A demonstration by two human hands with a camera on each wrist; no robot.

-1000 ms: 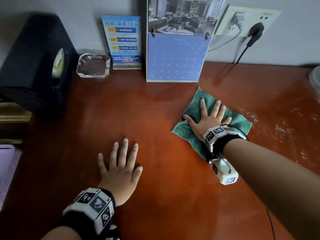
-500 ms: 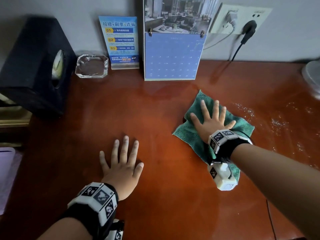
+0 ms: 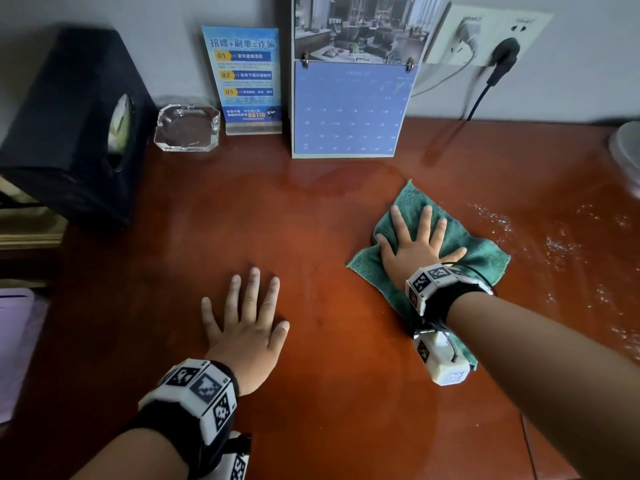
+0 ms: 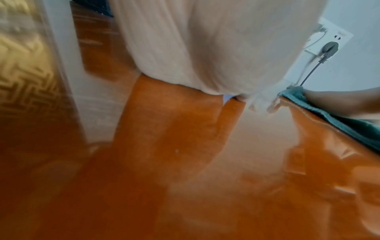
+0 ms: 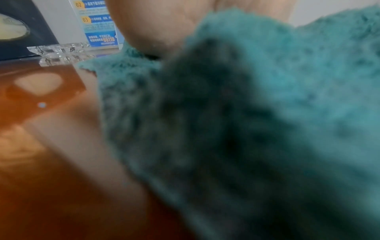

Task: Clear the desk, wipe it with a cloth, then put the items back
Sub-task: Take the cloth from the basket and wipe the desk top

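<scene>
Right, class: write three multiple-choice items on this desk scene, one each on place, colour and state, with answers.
1. The glass dish stands: A left of the sign; B right of it; C in front of it.
2. The cloth is: A red; B teal; C white.
3. The right hand is: A flat on the cloth; B a fist; C lifted off it.
Answers: A, the dish sits by the sign's left edge; B, its pile shows teal; A, straight fingers lie spread on it.
</scene>
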